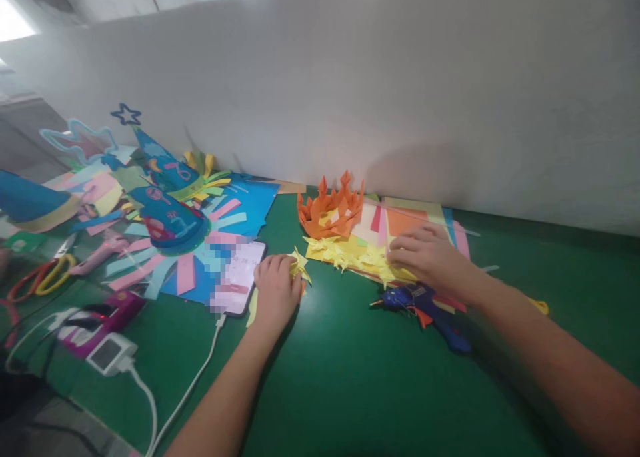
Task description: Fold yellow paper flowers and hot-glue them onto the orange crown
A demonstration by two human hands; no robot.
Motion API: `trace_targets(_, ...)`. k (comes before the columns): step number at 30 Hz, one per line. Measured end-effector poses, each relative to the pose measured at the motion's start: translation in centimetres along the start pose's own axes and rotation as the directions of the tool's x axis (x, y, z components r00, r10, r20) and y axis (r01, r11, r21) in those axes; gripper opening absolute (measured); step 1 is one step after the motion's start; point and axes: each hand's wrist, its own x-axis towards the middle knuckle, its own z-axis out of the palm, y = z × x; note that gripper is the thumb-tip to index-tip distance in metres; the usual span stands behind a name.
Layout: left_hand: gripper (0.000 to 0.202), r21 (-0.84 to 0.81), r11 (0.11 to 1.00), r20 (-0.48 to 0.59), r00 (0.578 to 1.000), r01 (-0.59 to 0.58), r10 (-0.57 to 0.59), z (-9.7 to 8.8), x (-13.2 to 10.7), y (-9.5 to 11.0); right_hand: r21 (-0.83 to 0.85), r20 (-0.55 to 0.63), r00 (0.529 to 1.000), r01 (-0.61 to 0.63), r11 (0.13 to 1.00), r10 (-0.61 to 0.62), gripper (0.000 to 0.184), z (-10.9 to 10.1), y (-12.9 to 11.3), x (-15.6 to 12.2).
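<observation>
Yellow paper stars (345, 252): row just in front of the orange paper crown (331, 222), long axis trailing rightward past it; right end at the right hand (424, 247), the nearer; grip closed or not, cannot tell. Left hand (276, 285): front-left of crown, fingers curled at single star (301, 265); grasp uncertain. Blue glue gun (430, 303): front-right of crown.

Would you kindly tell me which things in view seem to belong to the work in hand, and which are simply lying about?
Likely in the work:
yellow paper star, at the left hand
yellow paper pieces, at the right hand
perhaps the blue glue gun

Seemingly just lying about:
phone
blue cone hats
pink tool
</observation>
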Motion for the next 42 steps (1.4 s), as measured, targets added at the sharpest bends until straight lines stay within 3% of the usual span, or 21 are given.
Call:
trace_targets(5, 0.014, 0.022, 1.000, 0.029, 0.999, 0.014, -0.015, -0.2, 0.0, 0.3, -0.072, 0.083, 0.996, 0.034, 0.997, -0.028, 0.038, -1.0, 3.5, -0.6)
trace_targets(12, 0.009, -0.006, 1.000, 0.039, 0.999, -0.007, 0.007, -0.4, 0.0, 0.4, -0.053, 0.160, 0.984, 0.087, 0.995, -0.077, 0.037, -0.3, 4.1, 0.1)
trace_targets(16, 0.012, -0.017, 1.000, 0.052, 0.999, 0.009, -0.008, -0.2, 0.0, 0.2, -0.052, 0.118, 0.991, 0.077, 0.996, -0.070, 0.037, 0.2, 4.4, 0.0)
trace_targets(19, 0.017, -0.024, 0.999, 0.030, 0.999, 0.021, -0.021, 0.1, 0.0, 0.0, -0.091, 0.002, 1.000, -0.015, 0.996, 0.015, 0.038, -0.1, 4.6, -0.6)
trace_targets(24, 0.020, -0.188, 0.982, -0.008, 1.000, -0.020, 0.018, 0.3, 0.0, -0.1, -0.076, -0.262, 0.941, -0.239, 0.968, 0.212, 0.025, -1.2, 2.4, -1.3)
trace_targets(27, 0.022, -0.265, 0.964, -0.049, 0.999, -0.014, 0.001, -0.4, 0.1, 0.0, -0.001, -0.283, 0.917, -0.294, 0.956, 0.281, 0.020, -1.6, -0.5, -1.8)
trace_targets(29, 0.026, -0.223, 0.975, -0.076, 0.996, 0.018, -0.036, -0.9, 0.1, -0.1, 0.083, -0.244, 0.902, -0.347, 0.934, 0.357, 0.021, -1.6, -2.3, -2.6)
trace_targets(30, 0.027, -0.197, 0.979, -0.066, 0.996, 0.045, -0.059, -1.1, 0.2, -0.2, 0.127, -0.200, 0.880, -0.413, 0.902, 0.431, 0.025, -1.5, -3.0, -3.1)
trace_targets(33, 0.030, -0.155, 0.986, 0.022, 0.998, 0.069, -0.066, -1.3, 0.2, -0.6, 0.209, 0.015, 0.716, -0.684, 0.699, 0.697, 0.035, -1.1, -4.1, -5.4)
trace_targets(36, 0.029, -0.141, 0.989, 0.093, 0.995, 0.047, -0.034, -1.1, 0.1, -0.8, 0.268, 0.200, 0.602, -0.792, 0.548, 0.773, 0.036, -0.2, -4.2, -8.1)
trace_targets(42, 0.021, -0.072, 0.994, 0.139, 0.988, 0.079, -0.068, -0.3, -0.1, -0.3, 0.351, 0.347, 0.534, -0.837, 0.421, 0.771, 0.055, 1.6, -4.6, -10.6)
